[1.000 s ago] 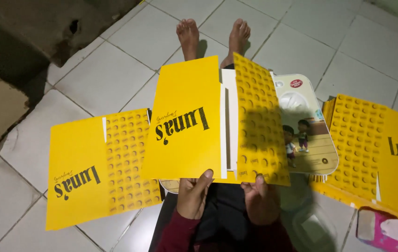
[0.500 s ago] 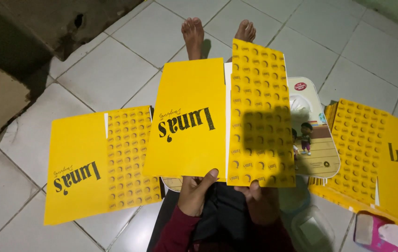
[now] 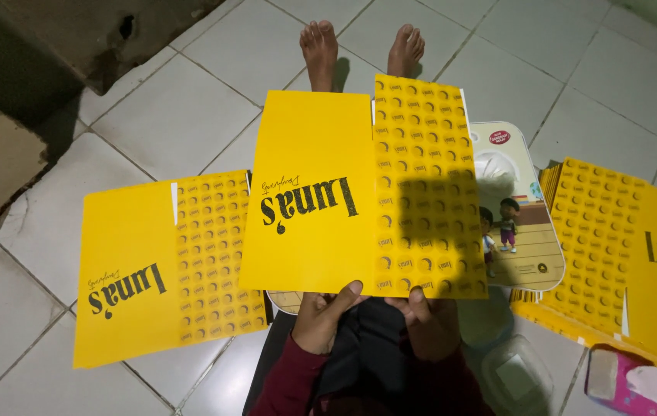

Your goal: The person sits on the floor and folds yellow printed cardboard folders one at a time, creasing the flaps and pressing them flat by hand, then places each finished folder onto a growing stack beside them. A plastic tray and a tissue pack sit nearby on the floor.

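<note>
You are holding the yellow card sheet (image 3: 309,192) by its near edge, with both hands closed on it from below. Your left hand (image 3: 327,320) pinches the plain printed panel, thumb on top near the middle of that edge; your right hand (image 3: 429,327) pinches the dotted panel (image 3: 425,185) just beside it, though shadow covers most of that grip and I cannot tell how the fingers lie underneath.

The whole sheet lies forward of your grip, stretching away over your legs toward your bare feet (image 3: 363,46). Its long axis runs away from you, and the fold line between the plain and dotted panels runs the same way, starting at the edge between your two hands. So each hand has one panel directly ahead of it: plain panel ahead of the left, dotted panel ahead of the right.

Left of your left grip, a second yellow sheet (image 3: 163,266) lies flat on the tiled floor (image 3: 174,115), close to the held sheet and partly tucked under its corner. Right of your right grip sits a stack of yellow sheets (image 3: 629,254), nearer that hand than the other. Between the held sheet and the stack, a picture tray (image 3: 517,223) with cartoon figures shows from underneath. A clear plastic container (image 3: 517,374) and a pink pack (image 3: 636,381) lie close to your right side.
</note>
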